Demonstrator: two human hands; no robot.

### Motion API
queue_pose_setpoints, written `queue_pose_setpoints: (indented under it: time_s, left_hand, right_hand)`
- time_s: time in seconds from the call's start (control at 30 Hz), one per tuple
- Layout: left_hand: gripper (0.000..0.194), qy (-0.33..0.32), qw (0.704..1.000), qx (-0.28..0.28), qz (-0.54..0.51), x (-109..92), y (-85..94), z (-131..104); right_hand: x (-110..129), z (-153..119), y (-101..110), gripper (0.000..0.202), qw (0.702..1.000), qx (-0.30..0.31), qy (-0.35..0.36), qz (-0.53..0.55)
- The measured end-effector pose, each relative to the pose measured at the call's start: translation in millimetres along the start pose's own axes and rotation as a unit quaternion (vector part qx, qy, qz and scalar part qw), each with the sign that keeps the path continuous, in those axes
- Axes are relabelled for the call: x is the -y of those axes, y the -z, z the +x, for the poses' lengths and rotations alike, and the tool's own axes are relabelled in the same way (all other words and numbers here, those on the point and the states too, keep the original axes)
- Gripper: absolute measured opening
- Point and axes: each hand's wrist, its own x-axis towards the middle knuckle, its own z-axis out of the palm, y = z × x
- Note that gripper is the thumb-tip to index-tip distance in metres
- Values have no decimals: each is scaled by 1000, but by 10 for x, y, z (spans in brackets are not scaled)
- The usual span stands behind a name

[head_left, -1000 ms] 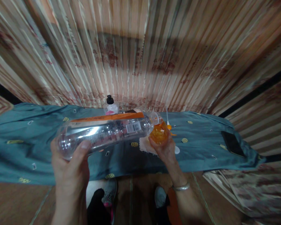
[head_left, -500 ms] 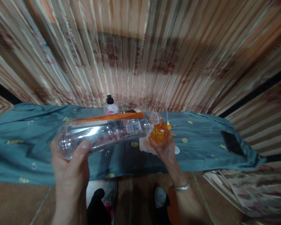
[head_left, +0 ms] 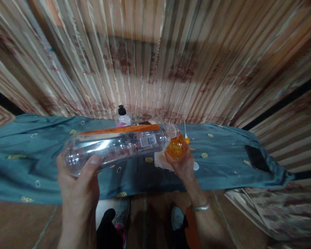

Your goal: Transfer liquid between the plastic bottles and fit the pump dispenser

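Note:
Wrapped around the base of a large clear plastic bottle (head_left: 119, 147) is my left hand (head_left: 80, 181). The bottle lies nearly level, tipped with its mouth to the right, and carries an orange-edged label and a barcode. My right hand (head_left: 182, 164) grips a small orange see-through bottle (head_left: 175, 147) from below. The clear bottle's neck is right at the top of the orange bottle; whether they touch, I cannot tell. Behind the orange bottle, an orange spray head (head_left: 187, 140) with a thin pale tube lies on the cloth.
A teal patterned cloth (head_left: 220, 155) covers the narrow table. At the back stands a bottle with a black cap (head_left: 122, 111). A pale cloth piece (head_left: 160, 162) and a white disc (head_left: 196, 166) lie near my right hand. Further right is a dark phone (head_left: 257, 159). A striped curtain (head_left: 155, 69) hangs behind.

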Motion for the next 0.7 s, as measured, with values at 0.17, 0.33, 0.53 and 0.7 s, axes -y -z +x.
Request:
queue_pose_setpoints:
  time_s: [0.17,0.33,0.53,0.7]
  left_hand:
    - [56,35,999,24,-15,7,43,16]
    - [56,26,999,25,-14,1,35,13]
    - [60,65,997,-21,-23,-32,-18,-7]
    - [65,73,996,-34,-30,-72,-44,1]
  right_hand:
    - [-4,0,0,70,1000,3,-2,3]
    - [-8,0,5,70,1000,1,5,6]
    - [-4,0,13,70,1000,4,1,15]
    - [19,10,27,70,1000,15,0,19]
